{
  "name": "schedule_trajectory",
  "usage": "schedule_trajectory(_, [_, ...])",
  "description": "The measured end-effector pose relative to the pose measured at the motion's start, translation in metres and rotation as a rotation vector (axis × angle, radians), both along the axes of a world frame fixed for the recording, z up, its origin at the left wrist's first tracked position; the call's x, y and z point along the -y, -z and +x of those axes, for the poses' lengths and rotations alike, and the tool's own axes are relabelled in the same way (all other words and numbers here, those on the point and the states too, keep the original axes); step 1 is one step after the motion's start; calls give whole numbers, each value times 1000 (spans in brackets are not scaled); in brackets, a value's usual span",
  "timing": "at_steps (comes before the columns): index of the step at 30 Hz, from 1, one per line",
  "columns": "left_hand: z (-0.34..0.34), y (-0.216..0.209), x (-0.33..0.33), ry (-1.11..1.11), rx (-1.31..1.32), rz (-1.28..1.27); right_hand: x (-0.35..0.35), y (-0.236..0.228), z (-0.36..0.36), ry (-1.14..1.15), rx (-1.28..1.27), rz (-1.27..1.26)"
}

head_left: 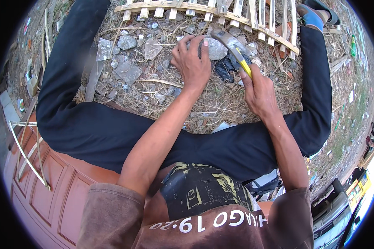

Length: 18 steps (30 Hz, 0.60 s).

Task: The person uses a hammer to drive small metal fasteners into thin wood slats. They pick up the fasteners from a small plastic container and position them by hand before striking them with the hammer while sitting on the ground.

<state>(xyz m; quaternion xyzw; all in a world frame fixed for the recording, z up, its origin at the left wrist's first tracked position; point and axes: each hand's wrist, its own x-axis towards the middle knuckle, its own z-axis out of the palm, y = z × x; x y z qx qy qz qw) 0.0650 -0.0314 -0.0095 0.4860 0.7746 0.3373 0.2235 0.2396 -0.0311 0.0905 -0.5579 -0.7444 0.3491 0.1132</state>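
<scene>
My right hand (260, 90) grips a hammer (246, 66) by its yellow handle. The hammer's metal head is over a grey stone (217, 50) on the ground; whether they touch I cannot tell. Just left of that stone, my left hand (192, 62) is palm down with its fingers bent and closed. Its thumb lies along the stone's left end. Whatever those fingers hold, if anything, is hidden beneath them. A crumpled black plastic piece (227, 68) lies between the stone and my right hand. Beyond both hands stretches a curved frame of pale wooden slats (203, 9).
Several broken stones and flat rubble pieces (129, 72) lie on dry grass to the left. My dark-trousered legs (62, 62) spread around the work spot. A reddish-brown panelled door (50, 195) with thin wood strips (29, 159) is behind left. Parked vehicles (334, 213) are behind right.
</scene>
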Motion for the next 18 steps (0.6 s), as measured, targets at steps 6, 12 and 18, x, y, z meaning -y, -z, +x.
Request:
schedule_trajectory(6, [-1, 2, 1, -2, -27, 21, 2, 17, 3, -58, 128, 18])
schedule_trajectory(12, [0, 0, 0, 1, -10, 4, 3, 15, 0, -85, 160, 45])
schedule_trajectory(18, [3, 2, -1, 1, -33, 22, 5, 15, 1, -50, 60, 21])
